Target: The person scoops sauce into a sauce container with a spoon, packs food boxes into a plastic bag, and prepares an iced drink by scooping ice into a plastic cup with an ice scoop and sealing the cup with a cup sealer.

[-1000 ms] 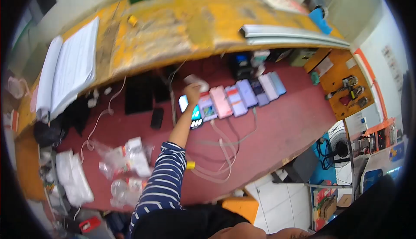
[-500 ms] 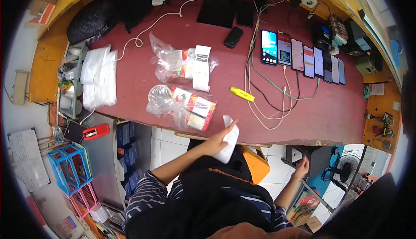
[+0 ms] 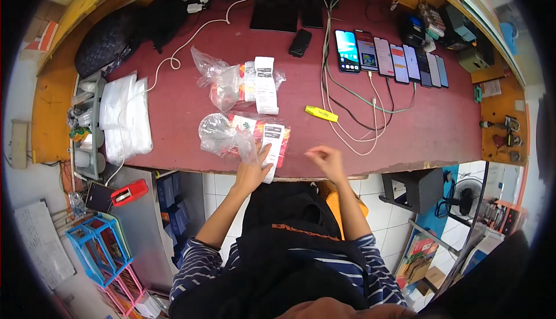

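Observation:
My left hand (image 3: 252,174) lies with its fingers stretched out on a printed white receipt (image 3: 272,145). Under that receipt is a red and white package (image 3: 282,156) in clear plastic, near the table's front edge. My right hand (image 3: 327,162) hovers just right of the package, its fingers curled and pressed together; whether anything small is between them does not show. Behind the first package lies a second bagged red package (image 3: 223,96), with another long receipt (image 3: 266,87) on top. A yellow highlighter (image 3: 321,114) is on the table beyond my right hand.
A row of several phones (image 3: 382,57) with charging cables (image 3: 353,102) occupies the right back of the red table (image 3: 185,96). White plastic bags (image 3: 124,119) are stacked at left. A black phone-sized object (image 3: 299,43) and dark tablet (image 3: 275,9) lie at the back.
My left hand has brought the receipt forward and left onto the nearer package, laying it there. My right hand has come up from beside my body to over the table edge.

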